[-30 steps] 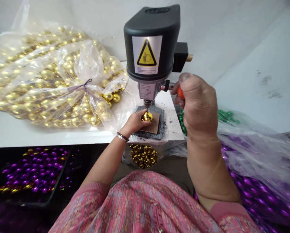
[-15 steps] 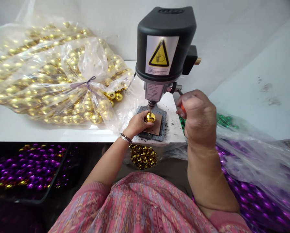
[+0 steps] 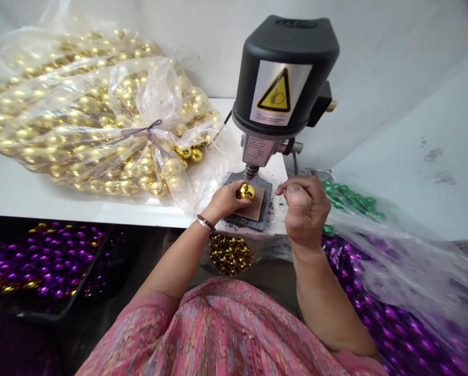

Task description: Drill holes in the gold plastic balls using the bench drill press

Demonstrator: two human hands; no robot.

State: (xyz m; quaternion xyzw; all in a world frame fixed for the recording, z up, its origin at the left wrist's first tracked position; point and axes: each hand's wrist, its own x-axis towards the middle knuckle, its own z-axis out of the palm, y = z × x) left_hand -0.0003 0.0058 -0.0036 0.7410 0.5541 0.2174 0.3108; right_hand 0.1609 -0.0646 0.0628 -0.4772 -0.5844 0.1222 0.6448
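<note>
Well, a shiny gold ball [image 3: 246, 191] is held by the left hand [image 3: 226, 201] on a brown pad [image 3: 255, 206]. The ball is pressed down from the side by the fingers, so the hand is nearly closed around it. The pad is laid on the gray base plate [image 3: 245, 223] of a small bench drill [image 3: 284, 78], and the plate is set on a white tabletop [image 3: 101, 209]. The ball is placed right under the drill bit [image 3: 248, 178], and the tip of the bit seems to be touching the top of the ball. A yellow warning sticker [image 3: 276, 94] is stuck on the black front of the drill.

The right hand [image 3: 306, 209] is held up just beside the drill, above the edge of the tabletop. Its fingers are curled in, but it cannot be told if something small is held in them.

To the left, a big clear plastic bag [image 3: 81, 115] packed with gold balls is laid on the tabletop, and its neck is tied with a purple ribbon [image 3: 142, 130]. Below the edge of the tabletop, a heap of small gold beads [image 3: 230, 253] is seen in front of the person. A black tray of purple beads [image 3: 49, 261] is seen on the left. Green beads [image 3: 351, 198] and purple beads [image 3: 386, 308] are seen on the right, partly under clear plastic.
</note>
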